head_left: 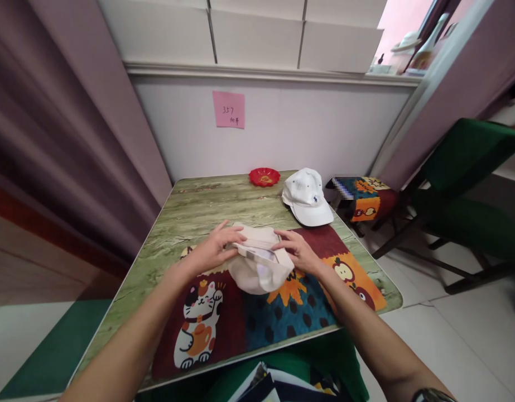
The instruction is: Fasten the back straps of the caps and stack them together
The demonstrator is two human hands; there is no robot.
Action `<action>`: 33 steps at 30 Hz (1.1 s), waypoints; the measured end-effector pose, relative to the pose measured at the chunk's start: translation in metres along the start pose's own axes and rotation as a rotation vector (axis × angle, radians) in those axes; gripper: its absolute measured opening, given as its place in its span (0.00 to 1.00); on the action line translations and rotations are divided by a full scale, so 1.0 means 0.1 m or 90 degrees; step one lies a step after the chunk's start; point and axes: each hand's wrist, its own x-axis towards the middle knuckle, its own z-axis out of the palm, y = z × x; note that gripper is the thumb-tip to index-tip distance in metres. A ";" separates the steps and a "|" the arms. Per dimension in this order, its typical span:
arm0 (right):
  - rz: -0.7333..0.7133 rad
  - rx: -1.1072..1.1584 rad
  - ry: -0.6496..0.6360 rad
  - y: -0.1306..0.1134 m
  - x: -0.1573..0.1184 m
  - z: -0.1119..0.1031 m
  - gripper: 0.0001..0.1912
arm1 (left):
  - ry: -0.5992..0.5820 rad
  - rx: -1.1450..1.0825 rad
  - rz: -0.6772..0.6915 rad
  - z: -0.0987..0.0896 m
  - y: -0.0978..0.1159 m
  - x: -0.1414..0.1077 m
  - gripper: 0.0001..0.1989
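Note:
A pale cap (259,274) is held low over the patterned mat (236,321), its brim side pointing away and its inside partly showing. On its left edge, my left hand (217,245) grips with fingers bent around the rim. My right hand (297,250) holds the opposite edge, fingers on top of the cap. Farther back on the right, a white cap (305,192) with a small dark logo rests on the table, its brim toward me.
A red scalloped dish (264,177) sits at the back of the wood-patterned table (194,195). Behind it is a wall with a pink note (229,110). A green chair (466,162) and a stool with a patterned cloth (368,192) stand at the right.

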 end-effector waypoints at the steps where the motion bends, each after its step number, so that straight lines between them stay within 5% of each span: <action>1: 0.013 0.070 0.026 -0.04 0.03 -0.06 0.12 | 0.034 -0.091 -0.022 -0.07 0.02 0.01 0.07; 6: 0.143 0.468 0.201 -0.40 0.24 -0.35 0.17 | 0.337 -0.611 -0.104 -0.31 0.17 0.10 0.14; 8: 0.178 0.620 0.242 -0.55 0.33 -0.34 0.17 | 0.392 -0.765 -0.122 -0.26 0.22 0.17 0.14; 11: 0.240 0.824 0.273 -0.67 0.44 -0.16 0.16 | 0.407 -0.930 -0.143 0.04 0.27 0.21 0.15; 14: 0.381 0.955 0.278 -0.59 0.45 0.11 0.16 | 0.392 -1.047 -0.139 0.50 0.30 0.16 0.32; 17: 0.519 1.030 0.256 -0.44 0.41 0.28 0.15 | 0.363 -1.137 -0.123 0.79 0.30 0.09 0.43; 21: 0.490 1.145 0.210 -0.45 0.30 0.30 0.21 | 0.353 -1.216 -0.154 0.74 0.19 0.12 0.35; 25: 0.446 1.230 0.220 -0.81 0.17 0.35 0.28 | 0.532 -1.236 -0.149 0.61 0.04 0.28 0.30; 28: 0.480 1.214 0.307 -1.06 0.13 0.45 0.21 | 0.617 -1.225 -0.138 0.67 0.01 0.40 0.29; 33: 0.533 1.116 0.416 -1.04 0.26 0.34 0.17 | 0.501 -1.124 -0.170 0.92 0.04 0.37 0.27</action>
